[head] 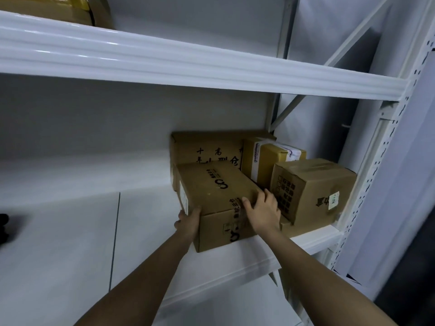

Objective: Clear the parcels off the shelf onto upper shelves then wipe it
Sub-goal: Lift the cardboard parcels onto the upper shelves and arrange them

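The front carton (216, 203), a brown cardboard parcel with printed tape running over its top and down its near face, sat on the white shelf (70, 243) close to the shelf's front edge, its near corner turned slightly toward the person. The left hand (188, 222) gripped the carton's near left corner, thumb up along the vertical edge and fingers curled round onto the left side. The right hand (262, 210) lay on the carton's upper right edge, thumb resting on the top by the tape and fingers bent down over the right side, grasping it. Both forearms reached in from below.

Directly behind the carton and touching it stood a larger box (207, 147) with black characters on its front, pushed against the back wall. To the right of the carton, behind the right hand, stood a yellowish parcel (266, 161) wrapped with white label tape. Further right of the carton, near the perforated upright post (367, 196), sat a crumpled brown box (310, 189) with a small sticker on its side, perched on a flat package whose edge alone showed.

Above the carton ran the upper shelf (188, 64), with a yellow parcel (47, 8) at its far left. Far left of the carton, a dark object (3, 228) lay at the frame's edge, too blurred to identify.
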